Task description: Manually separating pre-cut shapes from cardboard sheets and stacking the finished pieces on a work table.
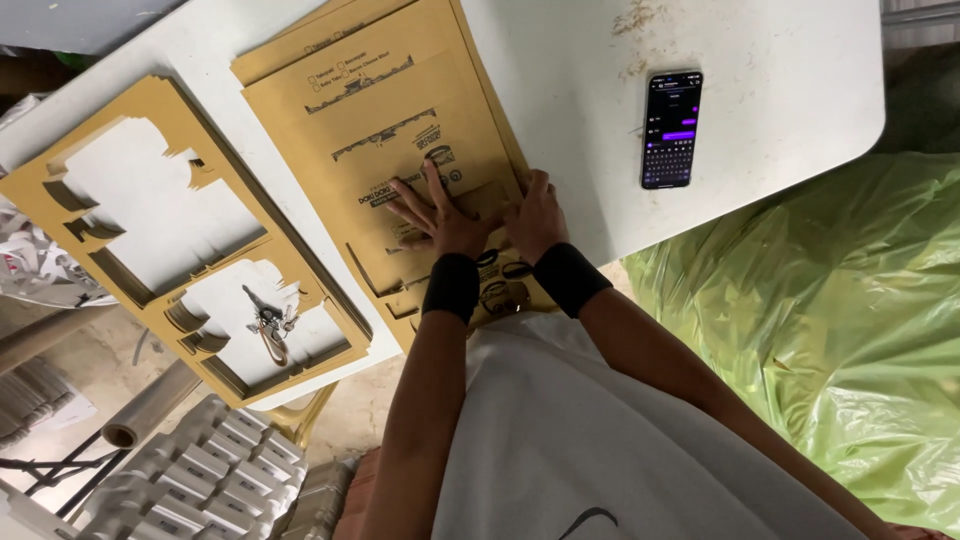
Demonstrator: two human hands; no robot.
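Left hand (435, 215), fingers splayed, presses flat on the stack of matte brown die-cut cardboard sheets (385, 120); right hand (535, 215) grips its edge, fingertips hidden underneath.

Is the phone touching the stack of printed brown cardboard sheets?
Apart. The head view shows bare white table between the phone and the cardboard sheets.

Bright even light, soft shadows, sharp

Matt brown cardboard sheets (390, 120); smooth white table (760, 60), scuffed; glossy glass phone (670, 128); shiny green plastic bags (830, 320)
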